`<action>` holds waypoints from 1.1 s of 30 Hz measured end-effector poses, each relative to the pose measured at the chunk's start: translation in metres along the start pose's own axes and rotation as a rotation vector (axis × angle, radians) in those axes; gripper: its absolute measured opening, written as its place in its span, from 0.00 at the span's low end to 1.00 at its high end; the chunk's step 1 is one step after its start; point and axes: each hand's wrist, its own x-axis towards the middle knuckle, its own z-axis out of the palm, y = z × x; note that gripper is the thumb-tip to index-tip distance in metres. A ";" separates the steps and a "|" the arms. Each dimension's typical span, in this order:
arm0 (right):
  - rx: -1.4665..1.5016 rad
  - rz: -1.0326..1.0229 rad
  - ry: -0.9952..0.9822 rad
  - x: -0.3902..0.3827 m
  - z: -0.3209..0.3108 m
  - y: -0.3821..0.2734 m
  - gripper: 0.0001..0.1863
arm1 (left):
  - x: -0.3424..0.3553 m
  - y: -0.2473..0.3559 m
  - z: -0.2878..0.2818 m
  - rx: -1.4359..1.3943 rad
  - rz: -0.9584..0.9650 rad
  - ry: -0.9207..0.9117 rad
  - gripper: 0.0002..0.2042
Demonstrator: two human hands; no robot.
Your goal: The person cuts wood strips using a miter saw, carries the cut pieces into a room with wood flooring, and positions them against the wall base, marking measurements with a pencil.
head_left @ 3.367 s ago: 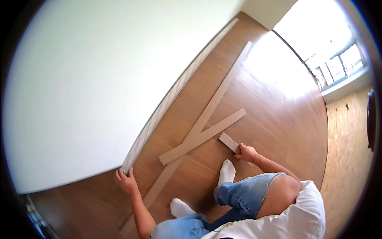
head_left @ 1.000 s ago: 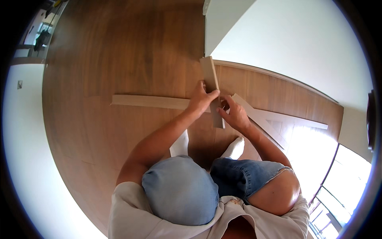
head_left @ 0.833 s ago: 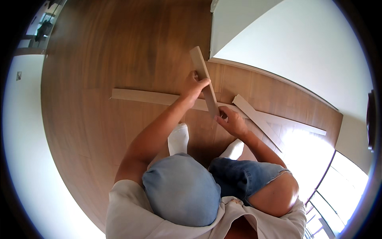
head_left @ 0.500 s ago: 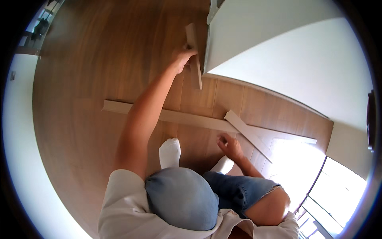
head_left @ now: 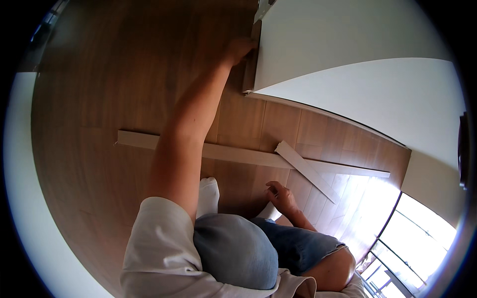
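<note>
My left arm stretches forward, my left hand (head_left: 239, 48) blurred and closed on a short wooden board (head_left: 251, 72), which stands on edge along the narrow end of the white wall (head_left: 353, 37). My right hand (head_left: 278, 193) is low in front of my bent right knee, fingers loosely bent and apart, with nothing in it. Between my hands and my socked feet, a long pale strip (head_left: 243, 156) lies across the wooden floor (head_left: 109, 198), a shorter pale strip (head_left: 308, 174) crossing over it at an angle.
A skirting strip (head_left: 338, 118) runs along the wall's foot toward the right. A bright window (head_left: 412, 238) is at the lower right. A white wall (head_left: 20, 149) bounds the floor on the left, with dark framing (head_left: 39, 25) above it.
The view has turned since the earliest frame. The short board, turned in both hands, has moved forward to the wall's end in my left hand; my right hand has let go and dropped back.
</note>
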 end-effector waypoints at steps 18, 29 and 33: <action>-0.603 0.072 0.508 0.006 -0.072 0.055 0.24 | 0.019 -0.035 0.007 0.663 0.273 0.233 0.23; -0.630 0.166 0.425 0.005 -0.088 0.148 0.31 | 0.034 -0.162 -0.114 0.081 0.033 0.201 0.21; -0.667 0.233 0.390 -0.013 -0.114 0.103 0.30 | -0.046 -0.164 -0.115 -0.492 -0.309 0.114 0.23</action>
